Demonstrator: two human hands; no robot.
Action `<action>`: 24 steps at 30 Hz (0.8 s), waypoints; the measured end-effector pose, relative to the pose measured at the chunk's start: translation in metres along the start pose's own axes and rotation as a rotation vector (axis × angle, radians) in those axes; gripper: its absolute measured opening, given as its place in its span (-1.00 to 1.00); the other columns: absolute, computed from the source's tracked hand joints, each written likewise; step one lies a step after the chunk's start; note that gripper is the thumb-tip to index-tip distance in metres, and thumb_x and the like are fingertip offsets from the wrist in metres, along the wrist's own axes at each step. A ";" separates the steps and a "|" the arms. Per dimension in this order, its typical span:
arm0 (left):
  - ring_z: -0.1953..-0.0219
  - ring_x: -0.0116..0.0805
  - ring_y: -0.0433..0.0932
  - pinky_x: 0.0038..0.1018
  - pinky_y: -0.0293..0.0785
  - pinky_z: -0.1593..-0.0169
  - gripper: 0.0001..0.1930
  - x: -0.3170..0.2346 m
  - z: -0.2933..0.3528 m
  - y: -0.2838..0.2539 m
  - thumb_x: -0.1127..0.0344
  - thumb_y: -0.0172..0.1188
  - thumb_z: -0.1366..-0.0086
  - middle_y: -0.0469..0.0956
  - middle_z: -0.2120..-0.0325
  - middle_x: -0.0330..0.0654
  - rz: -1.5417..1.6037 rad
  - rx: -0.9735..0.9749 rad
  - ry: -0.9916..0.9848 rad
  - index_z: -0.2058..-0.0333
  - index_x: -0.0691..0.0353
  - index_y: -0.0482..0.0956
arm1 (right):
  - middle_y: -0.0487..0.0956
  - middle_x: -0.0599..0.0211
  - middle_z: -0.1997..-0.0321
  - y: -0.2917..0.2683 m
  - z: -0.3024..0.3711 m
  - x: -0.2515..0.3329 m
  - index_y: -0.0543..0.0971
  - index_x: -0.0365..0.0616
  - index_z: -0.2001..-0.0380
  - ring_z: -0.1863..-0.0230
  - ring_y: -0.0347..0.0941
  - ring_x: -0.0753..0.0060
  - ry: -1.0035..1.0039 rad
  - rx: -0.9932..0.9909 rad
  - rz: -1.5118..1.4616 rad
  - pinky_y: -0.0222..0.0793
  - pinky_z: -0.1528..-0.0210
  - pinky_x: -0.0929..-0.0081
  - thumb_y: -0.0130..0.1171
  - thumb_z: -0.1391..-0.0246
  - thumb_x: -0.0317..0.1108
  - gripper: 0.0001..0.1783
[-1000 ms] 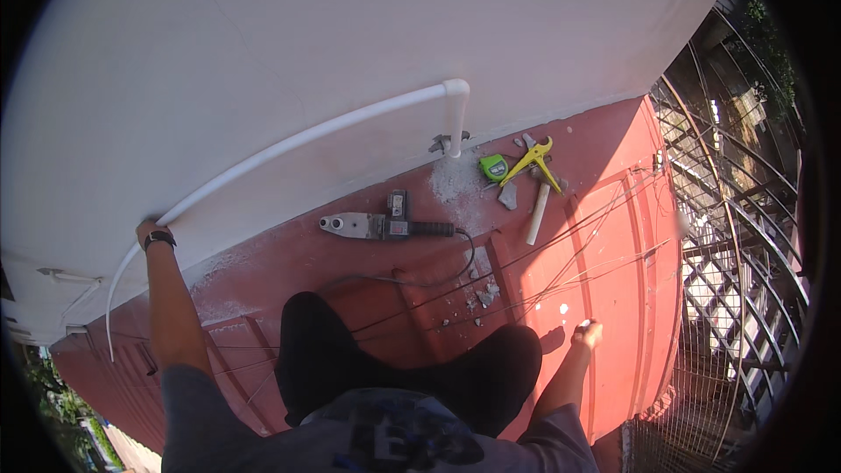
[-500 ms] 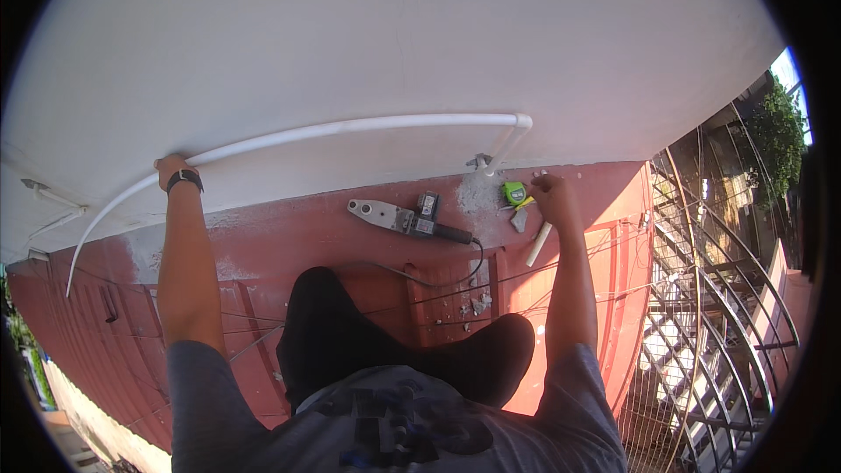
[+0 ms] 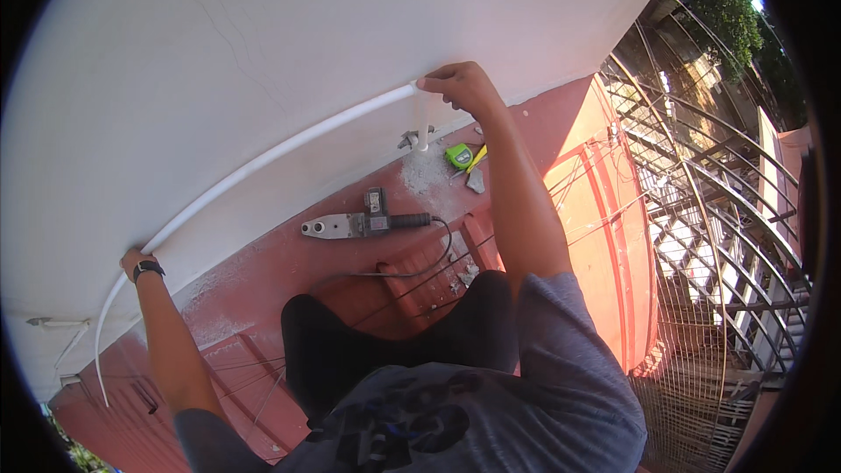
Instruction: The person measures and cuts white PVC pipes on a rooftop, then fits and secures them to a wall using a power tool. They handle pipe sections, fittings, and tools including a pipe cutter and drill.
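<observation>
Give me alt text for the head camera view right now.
A person's left hand grips a long white pipe along a pale wall; the right hand touches it where it bends downward. Below, a corded pipe-fusion welder and a green tape measure lie on a red roof.

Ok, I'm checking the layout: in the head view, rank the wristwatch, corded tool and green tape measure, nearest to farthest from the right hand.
1. Green tape measure: just below the right hand in view.
2. Corded tool: lower, to the left.
3. Wristwatch: farthest left of the three.
</observation>
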State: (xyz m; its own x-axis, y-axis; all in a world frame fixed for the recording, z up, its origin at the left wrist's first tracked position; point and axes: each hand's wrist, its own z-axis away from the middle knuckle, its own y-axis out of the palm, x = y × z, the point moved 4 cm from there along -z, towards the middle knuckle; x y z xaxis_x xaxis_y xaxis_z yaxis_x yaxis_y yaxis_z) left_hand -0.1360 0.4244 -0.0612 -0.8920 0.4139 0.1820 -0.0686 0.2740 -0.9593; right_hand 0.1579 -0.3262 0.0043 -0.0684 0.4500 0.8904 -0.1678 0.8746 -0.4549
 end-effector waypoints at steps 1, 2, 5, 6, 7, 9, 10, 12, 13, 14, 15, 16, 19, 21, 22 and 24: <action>0.13 -0.08 0.70 -0.35 0.63 0.06 -0.65 -0.020 0.018 -0.010 0.28 0.43 -0.17 0.68 0.16 0.03 0.026 0.007 0.018 0.06 0.21 0.69 | 0.61 0.26 0.47 -0.007 -0.004 -0.007 0.75 -0.30 0.28 0.50 0.46 0.45 0.016 0.036 0.015 0.39 0.48 0.48 0.50 0.09 -0.07 -0.53; 0.13 -0.08 0.70 -0.37 0.62 0.04 -0.65 0.003 -0.004 0.000 0.24 0.44 -0.17 0.70 0.15 0.01 0.080 -0.074 0.052 0.09 0.24 0.70 | 0.61 0.26 0.48 -0.004 -0.012 -0.006 0.75 -0.30 0.29 0.50 0.46 0.43 0.011 0.070 0.027 0.39 0.48 0.46 0.51 0.13 -0.06 -0.51; 0.14 -0.09 0.71 -0.35 0.64 0.06 -0.67 0.017 -0.029 0.008 0.22 0.44 -0.17 0.72 0.20 0.00 0.028 -0.050 0.058 0.13 0.25 0.72 | 0.59 0.23 0.51 -0.003 -0.024 0.004 0.75 -0.31 0.33 0.52 0.46 0.40 -0.005 0.136 0.105 0.40 0.48 0.43 0.55 0.21 -0.04 -0.49; 0.15 -0.09 0.72 -0.35 0.64 0.06 -0.68 -0.003 -0.011 0.002 0.22 0.44 -0.17 0.72 0.21 0.01 0.017 -0.037 0.077 0.14 0.24 0.72 | 0.59 0.22 0.52 -0.008 -0.024 0.000 0.75 -0.31 0.33 0.53 0.46 0.39 0.006 0.133 0.136 0.40 0.48 0.42 0.55 0.22 -0.05 -0.48; 0.16 -0.09 0.72 -0.35 0.65 0.07 -0.69 -0.009 0.000 -0.010 0.22 0.43 -0.17 0.72 0.21 0.01 0.002 -0.036 0.078 0.15 0.24 0.73 | 0.58 0.21 0.52 -0.010 -0.024 -0.001 0.75 -0.31 0.33 0.53 0.46 0.38 0.002 0.138 0.156 0.40 0.48 0.41 0.56 0.24 -0.05 -0.48; 0.17 -0.10 0.72 -0.35 0.65 0.07 -0.70 -0.013 0.000 -0.012 0.22 0.43 -0.18 0.72 0.21 0.00 -0.003 -0.047 0.083 0.15 0.24 0.73 | 0.58 0.20 0.53 -0.011 -0.025 -0.004 0.75 -0.32 0.34 0.53 0.46 0.37 -0.028 0.130 0.148 0.41 0.47 0.40 0.55 0.24 -0.05 -0.48; 0.17 -0.11 0.73 -0.35 0.65 0.08 -0.71 -0.014 0.000 -0.011 0.23 0.43 -0.18 0.72 0.21 -0.01 -0.006 -0.052 0.082 0.15 0.23 0.73 | 0.57 0.20 0.54 -0.011 -0.026 -0.005 0.75 -0.32 0.35 0.53 0.46 0.36 -0.046 0.128 0.145 0.41 0.47 0.39 0.55 0.24 -0.06 -0.48; 0.19 -0.10 0.73 -0.35 0.65 0.08 -0.72 -0.017 -0.001 -0.007 0.23 0.43 -0.19 0.72 0.22 -0.01 -0.041 -0.045 0.091 0.16 0.23 0.73 | 0.58 0.19 0.54 -0.012 -0.027 -0.007 0.75 -0.33 0.36 0.53 0.47 0.36 -0.072 0.139 0.165 0.41 0.47 0.41 0.55 0.23 -0.06 -0.49; 0.20 -0.09 0.73 -0.35 0.65 0.08 -0.73 -0.011 -0.006 -0.004 0.23 0.42 -0.19 0.72 0.22 -0.02 -0.062 -0.046 0.083 0.17 0.22 0.73 | 0.58 0.19 0.54 -0.010 -0.029 -0.003 0.74 -0.34 0.37 0.53 0.47 0.36 -0.096 0.152 0.169 0.41 0.47 0.41 0.55 0.23 -0.06 -0.49; 0.19 -0.09 0.72 -0.35 0.65 0.08 -0.72 -0.003 -0.017 0.003 0.23 0.42 -0.19 0.72 0.22 -0.02 0.023 -0.033 0.046 0.16 0.22 0.73 | 0.58 0.21 0.56 -0.008 -0.031 0.000 0.75 -0.32 0.39 0.55 0.47 0.38 -0.088 0.142 0.160 0.41 0.48 0.41 0.56 0.24 -0.07 -0.51; 0.18 -0.09 0.72 -0.35 0.65 0.09 -0.72 0.026 -0.043 0.009 0.23 0.43 -0.19 0.72 0.22 -0.02 0.096 -0.035 -0.006 0.16 0.21 0.73 | 0.58 0.23 0.57 -0.001 -0.034 0.006 0.75 -0.31 0.41 0.57 0.47 0.39 -0.092 0.145 0.132 0.41 0.49 0.42 0.57 0.25 -0.07 -0.52; 0.18 -0.09 0.72 -0.35 0.65 0.09 -0.72 0.030 -0.042 0.012 0.23 0.43 -0.19 0.72 0.22 -0.03 0.182 -0.009 -0.042 0.15 0.21 0.74 | 0.59 0.25 0.59 0.001 -0.034 0.005 0.75 -0.29 0.43 0.60 0.46 0.41 -0.075 0.143 0.135 0.42 0.50 0.42 0.57 0.27 -0.08 -0.54; 0.11 -0.09 0.69 -0.34 0.63 0.07 -0.69 -0.020 0.002 -0.002 0.19 0.44 -0.17 0.72 0.19 -0.03 0.010 -0.007 0.078 0.14 0.21 0.74 | 0.57 0.26 0.60 -0.012 -0.029 -0.009 0.75 -0.30 0.40 0.60 0.46 0.42 -0.059 0.125 0.139 0.42 0.51 0.42 0.56 0.24 -0.08 -0.53; 0.08 -0.08 0.68 -0.34 0.62 0.05 -0.68 -0.030 0.018 -0.026 0.16 0.44 -0.16 0.71 0.17 -0.01 -0.070 -0.014 0.091 0.17 0.20 0.75 | 0.55 0.28 0.61 -0.010 -0.026 -0.008 0.75 -0.32 0.37 0.59 0.45 0.44 -0.064 0.106 0.144 0.41 0.51 0.44 0.56 0.21 -0.05 -0.49; 0.08 -0.08 0.68 -0.35 0.61 0.03 -0.69 -0.023 0.016 -0.030 0.15 0.45 -0.15 0.71 0.16 0.00 -0.050 -0.023 0.070 0.19 0.20 0.76 | 0.54 0.28 0.62 -0.008 -0.022 -0.003 0.75 -0.34 0.36 0.60 0.43 0.44 -0.060 0.121 0.134 0.40 0.51 0.45 0.55 0.19 -0.04 -0.49; 0.06 -0.07 0.67 -0.33 0.61 0.00 -0.56 -0.015 0.007 -0.027 0.14 0.46 -0.16 0.70 0.13 0.01 -0.051 0.032 0.066 0.03 0.22 0.68 | 0.53 0.29 0.62 -0.007 -0.017 0.002 0.74 -0.34 0.32 0.59 0.41 0.49 -0.067 0.107 0.133 0.35 0.52 0.51 0.54 0.15 -0.03 -0.47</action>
State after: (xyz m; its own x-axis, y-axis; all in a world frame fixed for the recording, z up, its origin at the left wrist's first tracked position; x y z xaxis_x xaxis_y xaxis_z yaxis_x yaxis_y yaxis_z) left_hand -0.1236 0.4046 -0.0400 -0.8556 0.4566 0.2440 -0.1288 0.2687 -0.9546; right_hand 0.1755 -0.3287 0.0090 -0.1617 0.5442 0.8232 -0.2561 0.7825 -0.5676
